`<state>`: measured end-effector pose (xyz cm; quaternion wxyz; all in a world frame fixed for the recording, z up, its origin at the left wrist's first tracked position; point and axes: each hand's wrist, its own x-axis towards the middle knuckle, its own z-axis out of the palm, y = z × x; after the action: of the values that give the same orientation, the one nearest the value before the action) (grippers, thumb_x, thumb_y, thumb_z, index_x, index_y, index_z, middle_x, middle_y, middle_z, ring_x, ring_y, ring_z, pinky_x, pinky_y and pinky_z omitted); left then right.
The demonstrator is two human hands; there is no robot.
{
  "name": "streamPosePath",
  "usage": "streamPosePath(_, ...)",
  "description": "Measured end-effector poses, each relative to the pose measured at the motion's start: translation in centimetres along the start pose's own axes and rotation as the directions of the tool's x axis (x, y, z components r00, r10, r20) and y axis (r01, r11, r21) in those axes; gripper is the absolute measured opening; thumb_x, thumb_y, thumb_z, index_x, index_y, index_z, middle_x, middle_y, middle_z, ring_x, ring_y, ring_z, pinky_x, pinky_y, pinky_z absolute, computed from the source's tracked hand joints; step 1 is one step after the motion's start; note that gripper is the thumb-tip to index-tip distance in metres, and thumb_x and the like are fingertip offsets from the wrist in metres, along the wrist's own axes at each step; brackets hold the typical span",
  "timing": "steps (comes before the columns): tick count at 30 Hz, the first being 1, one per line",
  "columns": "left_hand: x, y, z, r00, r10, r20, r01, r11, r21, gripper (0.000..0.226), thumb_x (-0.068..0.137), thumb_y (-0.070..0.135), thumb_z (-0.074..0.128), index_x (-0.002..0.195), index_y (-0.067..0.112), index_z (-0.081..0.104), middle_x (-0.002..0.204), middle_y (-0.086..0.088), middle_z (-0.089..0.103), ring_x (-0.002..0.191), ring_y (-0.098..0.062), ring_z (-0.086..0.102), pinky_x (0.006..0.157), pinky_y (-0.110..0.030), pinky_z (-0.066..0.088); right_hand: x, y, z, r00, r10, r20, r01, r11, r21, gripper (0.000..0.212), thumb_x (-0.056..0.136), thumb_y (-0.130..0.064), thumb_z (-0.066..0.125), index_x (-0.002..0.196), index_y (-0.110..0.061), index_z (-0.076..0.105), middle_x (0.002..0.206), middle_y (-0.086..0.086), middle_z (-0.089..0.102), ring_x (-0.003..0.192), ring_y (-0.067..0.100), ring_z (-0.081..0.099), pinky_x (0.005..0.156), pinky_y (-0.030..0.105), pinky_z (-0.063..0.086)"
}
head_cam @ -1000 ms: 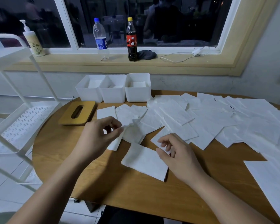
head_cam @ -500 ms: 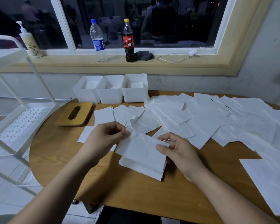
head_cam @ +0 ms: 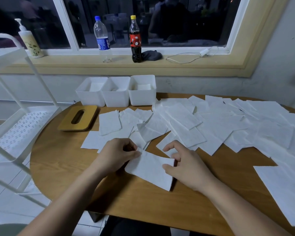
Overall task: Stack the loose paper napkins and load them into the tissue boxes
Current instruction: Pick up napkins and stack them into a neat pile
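Note:
A small stack of white napkins [head_cam: 150, 169] lies on the wooden table [head_cam: 61, 160] right in front of me. My left hand [head_cam: 117, 155] pinches its top left corner between thumb and fingers. My right hand [head_cam: 184, 165] holds the stack's right edge, thumb on top and fingers curled beside it. Many loose napkins [head_cam: 203, 123] lie spread over the table's middle and right. Three white open tissue boxes [head_cam: 117, 92] stand in a row at the table's far edge, with white paper visible inside them.
A wooden box lid with a slot [head_cam: 78, 117] lies left of the napkins. A white metal cart [head_cam: 15, 126] stands at the left. On the windowsill are a pump bottle [head_cam: 30, 42], a water bottle [head_cam: 101, 39], a cola bottle [head_cam: 135, 40] and a white cable [head_cam: 191, 56].
My left hand has carried a napkin from the pile and laid it on the napkin in front of me. My right hand has shifted onto the stack's right edge.

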<state>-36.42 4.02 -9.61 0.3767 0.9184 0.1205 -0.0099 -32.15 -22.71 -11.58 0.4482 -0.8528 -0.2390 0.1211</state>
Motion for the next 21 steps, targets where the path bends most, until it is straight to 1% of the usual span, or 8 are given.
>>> streamPosePath(3,0.0,-0.2,0.2,1.0,0.023,-0.017,-0.022,0.999,0.048,0.007,0.094,0.038,0.082,0.097,0.034,0.077,0.097,0.016,0.074,0.093,-0.006,0.069,0.08,-0.026,0.063,0.1,0.2,0.1,1.0,-0.024,-0.012,0.023,0.998,-0.053,0.04,0.092,-0.028,0.078,0.117,-0.045,0.051,0.06,-0.002,0.044,0.05,0.009,0.038,0.054,0.032,0.037)
streamPosePath(6,0.2,-0.5,0.3,0.997,0.054,-0.056,-0.048,0.993,0.108,0.011,0.091,0.039,0.084,0.096,0.036,0.075,0.095,0.017,0.073,0.09,-0.003,0.067,0.073,-0.019,0.057,0.3,0.3,0.2,0.999,-0.035,-0.025,0.033,0.997,-0.073,0.044,0.091,-0.025,0.079,0.121,-0.042,0.052,0.066,-0.005,0.056,0.058,0.008,0.053,0.061,0.025,0.048)
streamPosePath(8,0.2,-0.6,0.4,0.995,0.073,-0.071,-0.065,0.991,0.116,0.012,0.091,0.04,0.085,0.095,0.036,0.074,0.095,0.017,0.073,0.089,-0.003,0.067,0.072,-0.019,0.058,0.3,0.4,0.2,0.998,-0.042,-0.039,0.039,0.997,-0.074,0.048,0.089,-0.022,0.08,0.122,-0.043,0.053,0.073,-0.009,0.058,0.065,0.006,0.058,0.07,0.021,0.054)
streamPosePath(10,0.2,-0.8,0.5,0.993,0.087,-0.082,-0.078,0.99,0.115,0.014,0.09,0.041,0.085,0.095,0.037,0.073,0.093,0.017,0.073,0.088,-0.003,0.067,0.074,-0.024,0.061,0.3,0.6,0.2,0.996,-0.056,-0.063,0.05,0.995,-0.088,0.051,0.089,-0.022,0.081,0.122,-0.046,0.052,0.077,-0.009,0.055,0.069,0.007,0.057,0.074,0.022,0.055)
streamPosePath(13,0.4,-1.2,-0.3,0.986,0.111,-0.126,-0.093,0.986,0.138,0.016,0.09,0.043,0.085,0.097,0.037,0.071,0.092,0.017,0.072,0.087,-0.004,0.068,0.075,-0.028,0.064,0.3,0.7,0.0,0.988,-0.09,-0.127,0.077,0.992,-0.104,0.051,0.09,-0.023,0.082,0.121,-0.049,0.051,0.082,-0.006,0.049,0.071,0.009,0.052,0.071,0.025,0.053)
streamPosePath(16,1.0,-2.0,-1.7,0.971,0.102,-0.218,-0.072,0.987,0.141,0.015,0.092,0.042,0.082,0.098,0.037,0.07,0.092,0.015,0.071,0.086,-0.008,0.068,0.069,-0.027,0.063,0.2,0.6,-0.1,0.968,-0.139,-0.21,0.125,0.989,-0.078,0.041,0.092,-0.023,0.083,0.116,-0.043,0.057,0.081,-0.006,0.047,0.068,0.009,0.049,0.065,0.022,0.05)
streamPosePath(18,1.4,-2.6,-2.7,0.958,0.091,-0.271,-0.042,0.982,0.183,0.017,0.091,0.046,0.082,0.098,0.036,0.069,0.092,0.016,0.07,0.085,-0.008,0.067,0.064,-0.025,0.058,0.1,0.5,0.0,0.952,-0.176,-0.25,0.158,0.983,-0.088,0.033,0.093,-0.021,0.082,0.111,-0.039,0.061,0.081,-0.007,0.048,0.07,0.011,0.051,0.063,0.021,0.05)
streamPosePath(21,1.7,-3.2,-3.2,0.968,0.071,-0.241,-0.008,0.968,0.251,0.027,0.087,0.054,0.083,0.1,0.036,0.069,0.097,0.017,0.066,0.086,-0.007,0.063,0.063,-0.022,0.052,0.1,0.5,0.2,0.944,-0.22,-0.246,0.201,0.974,-0.103,0.025,0.095,-0.018,0.08,0.106,-0.034,0.065,0.081,-0.007,0.051,0.071,0.012,0.051,0.061,0.019,0.047)
